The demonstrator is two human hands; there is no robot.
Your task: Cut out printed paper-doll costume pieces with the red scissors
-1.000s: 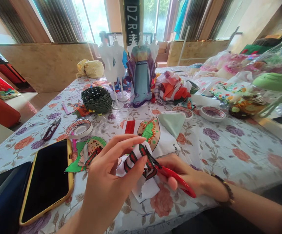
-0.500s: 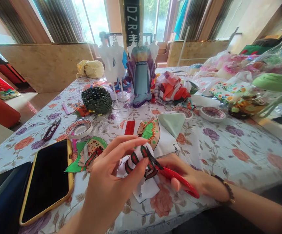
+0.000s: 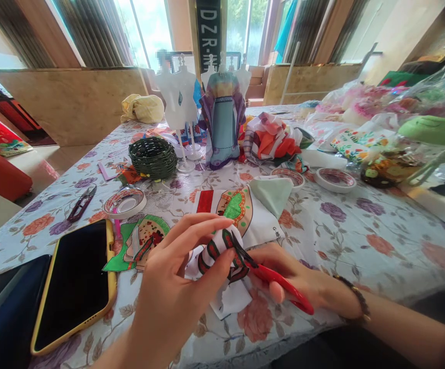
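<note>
Between the thumb and fingers of my left hand (image 3: 180,271) is a piece of white printed fabric (image 3: 222,243) with red and dark green bands, bent into a curve. My right hand (image 3: 294,274) is closed around the red handles of a pair of scissors (image 3: 280,287). Their dark blades lie against the fabric beside my left thumb, with the tips slightly apart. A loose white part of the fabric hangs below onto the table. Just behind lies a larger printed cloth (image 3: 207,202) with a green and orange pattern. Left of my left hand is a green cut-out piece (image 3: 124,253).
A yellow-cased phone (image 3: 76,282), thread snips (image 3: 82,203) and a tape roll (image 3: 125,203) lie to the left. Farther back stand a dark woven basket (image 3: 152,158), white mannequins (image 3: 178,97) and a dressed form (image 3: 224,123). Another tape roll (image 3: 336,180) sits right.
The scissor blades have drawn slightly closer together. Both hands and the fabric stay almost in the same place.
</note>
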